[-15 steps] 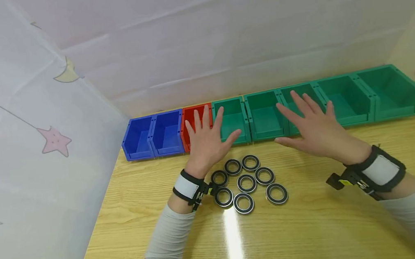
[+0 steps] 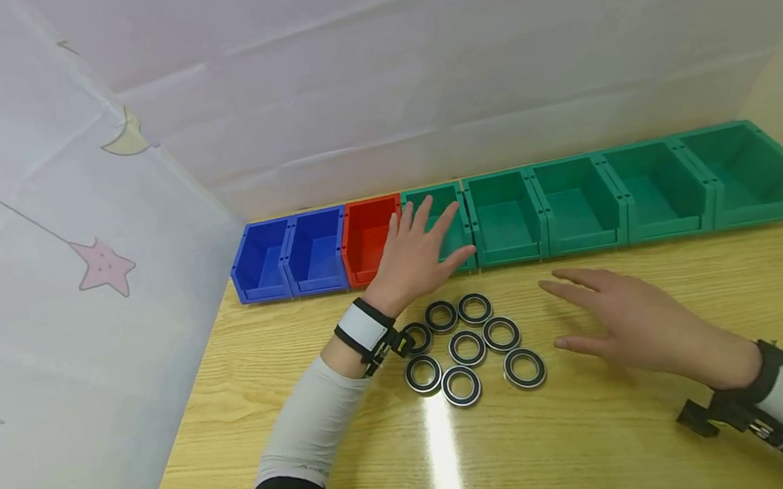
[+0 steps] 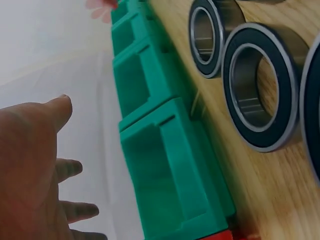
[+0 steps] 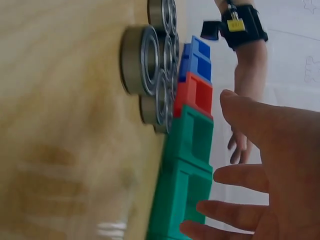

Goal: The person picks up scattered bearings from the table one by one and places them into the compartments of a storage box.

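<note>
My left hand (image 2: 417,262), fingers spread and holding nothing, is over the front of the leftmost green bin (image 2: 456,227). Lower on the right, my right hand (image 2: 629,321) hovers above the table with its fingers extended and nothing in them. Between the hands lies a loose group of several ball bearings, black-faced metal rings. The nearest to my right hand is the bearing (image 2: 510,369) at the group's right side. In the left wrist view a bearing (image 3: 286,95) stands out large beside the green bins. The right wrist view shows a bearing (image 4: 132,62) on the table, left of my fingers.
Along the back of the wooden table (image 2: 266,411) runs a row of open bins: two blue bins (image 2: 316,282), one red bin (image 2: 367,235), then several green bins (image 2: 663,230). A pale printed cloth (image 2: 350,85) hangs behind them and at the left.
My left hand has moved right, from in front of the red bin to the first green one. The right hand has dropped down and right, away from the green bins. The bearings lie as before.
</note>
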Demonstrator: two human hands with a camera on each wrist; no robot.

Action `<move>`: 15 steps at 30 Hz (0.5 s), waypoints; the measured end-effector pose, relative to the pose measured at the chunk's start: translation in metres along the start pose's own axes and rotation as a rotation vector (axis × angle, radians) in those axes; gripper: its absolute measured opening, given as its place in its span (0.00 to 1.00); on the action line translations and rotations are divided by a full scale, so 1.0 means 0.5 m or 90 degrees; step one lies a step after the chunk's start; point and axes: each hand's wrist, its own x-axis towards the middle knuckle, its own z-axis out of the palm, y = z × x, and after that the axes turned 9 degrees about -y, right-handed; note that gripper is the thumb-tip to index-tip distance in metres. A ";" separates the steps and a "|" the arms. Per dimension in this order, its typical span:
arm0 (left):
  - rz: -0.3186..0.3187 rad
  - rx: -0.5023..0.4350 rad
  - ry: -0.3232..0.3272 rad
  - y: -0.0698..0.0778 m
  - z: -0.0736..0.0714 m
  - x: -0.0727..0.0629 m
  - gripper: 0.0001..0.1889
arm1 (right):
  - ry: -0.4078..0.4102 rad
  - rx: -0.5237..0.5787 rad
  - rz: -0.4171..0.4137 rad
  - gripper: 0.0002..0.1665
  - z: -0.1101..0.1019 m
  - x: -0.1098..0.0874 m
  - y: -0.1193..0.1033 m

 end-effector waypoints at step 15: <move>0.070 -0.125 -0.079 0.026 0.003 0.067 0.31 | -0.040 0.052 -0.147 0.31 0.073 -0.020 -0.058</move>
